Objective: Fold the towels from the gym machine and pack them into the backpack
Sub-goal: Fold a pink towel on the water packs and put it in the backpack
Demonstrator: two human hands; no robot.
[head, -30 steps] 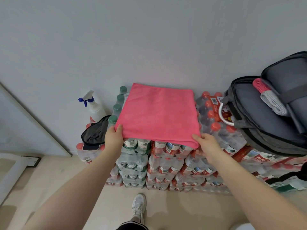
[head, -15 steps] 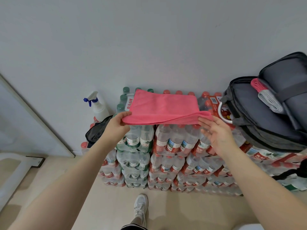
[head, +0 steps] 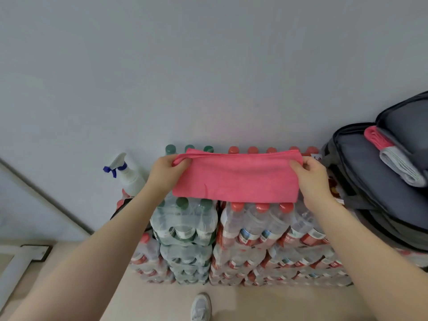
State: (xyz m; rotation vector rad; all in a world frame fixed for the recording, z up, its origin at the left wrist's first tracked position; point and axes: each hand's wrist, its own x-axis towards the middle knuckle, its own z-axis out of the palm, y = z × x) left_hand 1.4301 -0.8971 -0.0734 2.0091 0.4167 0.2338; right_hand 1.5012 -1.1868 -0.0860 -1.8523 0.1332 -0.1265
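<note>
Both hands, left hand (head: pixel 166 172) and right hand (head: pixel 312 179), pinch the pink towel (head: pixel 234 179) between them, half-folded atop bottle packs (head: pixel 254 228). Two folded towels (head: pixel 393 156) already sit in the backpack (head: pixel 361 172) beside the right hand; packing this one remains.

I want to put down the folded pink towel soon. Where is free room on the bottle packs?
Free: the cap tops in front of the pink towel, green caps on the left, red caps on the right. Crowded: the right end, under the backpack, and the left, by the spray bottle.
</note>
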